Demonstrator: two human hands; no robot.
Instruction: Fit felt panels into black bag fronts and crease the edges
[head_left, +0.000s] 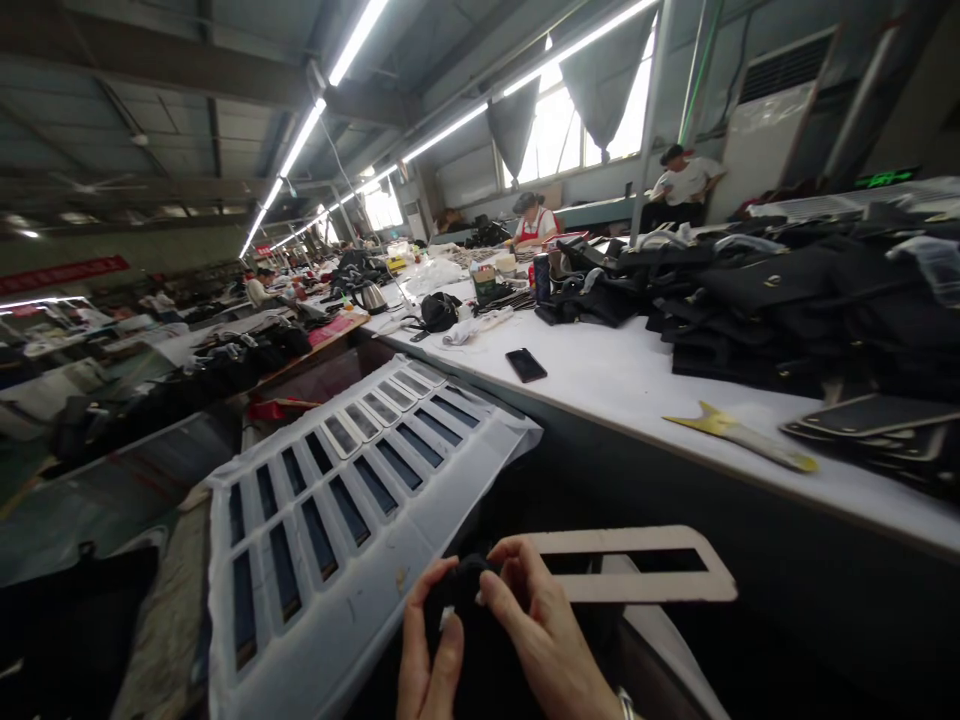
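My left hand [429, 655] and my right hand [541, 618] are close together at the bottom middle. Both are closed, pinching a piece of black fabric [472, 572] between thumbs and fingers. A small white bit shows by the left thumb; what it belongs to I cannot make out. Dark material below the fingers blends with the fabric, so its outline is lost. Just behind my right hand lies a beige frame-shaped piece [716, 568] with a long slot; I cannot tell whether the hand touches it. A white sheet [390, 600] with rows of dark strips and several white-framed pieces slopes at my left.
Along the right runs a long white worktable [585, 375]. On it are a black phone [526, 365], a yellow-tipped translucent strip [739, 440], a large pile of black bags [795, 300] and a kettle [369, 297]. Two people sit beyond the table; another person is farther left.
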